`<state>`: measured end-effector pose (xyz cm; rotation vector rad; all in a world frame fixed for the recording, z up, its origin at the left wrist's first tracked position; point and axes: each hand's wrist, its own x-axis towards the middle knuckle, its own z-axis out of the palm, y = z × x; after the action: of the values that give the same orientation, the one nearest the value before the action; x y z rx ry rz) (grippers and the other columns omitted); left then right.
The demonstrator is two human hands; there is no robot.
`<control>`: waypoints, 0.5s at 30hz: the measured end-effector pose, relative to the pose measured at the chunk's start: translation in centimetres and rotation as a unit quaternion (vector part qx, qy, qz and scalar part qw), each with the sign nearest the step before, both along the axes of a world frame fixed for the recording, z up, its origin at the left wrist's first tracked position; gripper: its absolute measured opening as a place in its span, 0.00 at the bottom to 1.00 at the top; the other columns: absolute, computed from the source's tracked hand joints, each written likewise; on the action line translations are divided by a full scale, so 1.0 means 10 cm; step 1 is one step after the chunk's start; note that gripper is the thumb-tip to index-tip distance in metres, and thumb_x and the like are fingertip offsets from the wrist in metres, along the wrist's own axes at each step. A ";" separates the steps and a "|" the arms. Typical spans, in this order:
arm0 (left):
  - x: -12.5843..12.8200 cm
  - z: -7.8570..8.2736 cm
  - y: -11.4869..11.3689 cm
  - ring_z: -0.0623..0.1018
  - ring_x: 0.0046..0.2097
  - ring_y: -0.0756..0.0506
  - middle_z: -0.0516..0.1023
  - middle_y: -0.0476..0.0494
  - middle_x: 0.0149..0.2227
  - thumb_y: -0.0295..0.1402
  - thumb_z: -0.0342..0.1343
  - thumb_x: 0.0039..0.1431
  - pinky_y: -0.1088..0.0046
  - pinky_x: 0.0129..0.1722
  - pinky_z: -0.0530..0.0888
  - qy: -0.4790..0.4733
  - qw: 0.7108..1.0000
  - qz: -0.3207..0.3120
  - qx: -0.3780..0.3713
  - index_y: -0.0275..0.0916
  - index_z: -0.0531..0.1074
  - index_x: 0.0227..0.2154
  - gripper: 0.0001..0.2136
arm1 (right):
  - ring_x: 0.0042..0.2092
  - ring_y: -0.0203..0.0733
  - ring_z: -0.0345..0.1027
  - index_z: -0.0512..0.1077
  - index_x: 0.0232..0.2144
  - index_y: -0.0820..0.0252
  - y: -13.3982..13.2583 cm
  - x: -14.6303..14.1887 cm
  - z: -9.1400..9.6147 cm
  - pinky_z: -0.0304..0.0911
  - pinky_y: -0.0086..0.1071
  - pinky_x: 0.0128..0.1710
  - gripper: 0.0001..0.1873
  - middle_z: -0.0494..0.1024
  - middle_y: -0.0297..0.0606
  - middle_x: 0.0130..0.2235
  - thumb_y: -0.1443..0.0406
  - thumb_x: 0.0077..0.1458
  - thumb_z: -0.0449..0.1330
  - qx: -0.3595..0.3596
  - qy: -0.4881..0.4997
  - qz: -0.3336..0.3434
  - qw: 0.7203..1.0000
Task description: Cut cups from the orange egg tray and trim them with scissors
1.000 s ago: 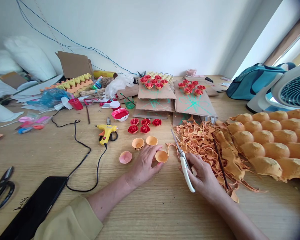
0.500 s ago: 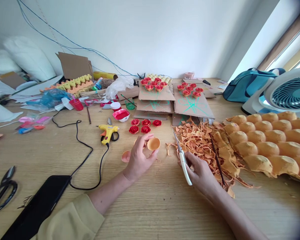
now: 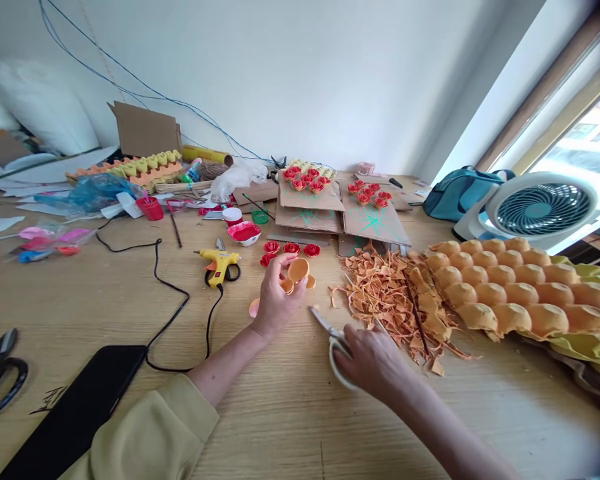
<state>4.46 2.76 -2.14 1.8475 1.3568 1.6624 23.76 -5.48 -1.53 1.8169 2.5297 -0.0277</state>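
Observation:
Between the thumb and fingers of my left hand [image 3: 279,293] is a small orange egg-carton cup [image 3: 299,269], its hollow side facing me. More orange cups [image 3: 311,283] lie on the table behind and beside that hand, partly hidden by it. My right hand [image 3: 373,357] is closed around the white handles of a pair of scissors [image 3: 336,335]; their blades point up and left, apart from the cup. Just beyond my left hand sit several red paper roses [image 3: 291,248]. Right of the scissors lies a heap of orange carton scraps [image 3: 380,287].
Orange egg trays [image 3: 520,293] fill the right side, before a white fan [image 3: 540,207]. A yellow glue gun [image 3: 219,263] with a black cord lies left of centre, near a bowl of red paint [image 3: 244,232]. Cardboard pieces [image 3: 375,223] carry more roses. A black phone-like slab [image 3: 80,407] lies front left.
My right hand has moved left and turned the scissors, so the blades now slant toward my left hand. The held cup has risen slightly, and the view has shifted right.

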 end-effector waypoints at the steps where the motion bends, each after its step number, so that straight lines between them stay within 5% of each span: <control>1: 0.00 -0.01 0.00 0.76 0.49 0.44 0.76 0.41 0.49 0.28 0.58 0.56 0.65 0.44 0.72 0.000 1.000 -0.001 -0.003 0.41 0.65 0.49 0.17 | 0.27 0.44 0.73 0.70 0.30 0.61 0.03 0.05 0.03 0.53 0.35 0.32 0.13 0.78 0.42 0.25 0.59 0.61 0.53 0.009 -0.009 -0.021 1.000; 4: 0.00 -0.03 0.00 0.75 0.50 0.44 0.75 0.41 0.50 0.26 0.57 0.55 0.65 0.47 0.73 0.009 1.000 -0.011 -0.004 0.41 0.65 0.50 0.19 | 0.28 0.47 0.75 0.71 0.31 0.62 0.02 0.18 0.08 0.51 0.34 0.28 0.15 0.79 0.44 0.26 0.58 0.62 0.52 0.017 -0.049 -0.101 0.994; 10: 0.04 -0.11 -0.07 0.74 0.51 0.44 0.72 0.40 0.51 0.23 0.57 0.55 0.65 0.50 0.73 0.089 0.993 -0.074 0.020 0.41 0.63 0.52 0.22 | 0.29 0.45 0.75 0.70 0.28 0.57 -0.13 0.19 0.02 0.46 0.33 0.26 0.13 0.79 0.39 0.26 0.58 0.60 0.54 -0.015 -0.009 -0.028 0.999; 15: 0.07 -0.17 -0.14 0.73 0.55 0.41 0.73 0.41 0.51 0.24 0.57 0.56 0.58 0.54 0.71 0.206 0.971 -0.123 0.016 0.43 0.63 0.53 0.22 | 0.27 0.45 0.73 0.68 0.29 0.57 0.13 0.43 0.01 0.43 0.32 0.24 0.16 0.78 0.39 0.24 0.54 0.62 0.52 0.017 0.004 -0.113 0.993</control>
<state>5.18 1.38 -3.82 2.3644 1.1808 1.2288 28.08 -4.17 -1.48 2.1118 2.3290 0.0040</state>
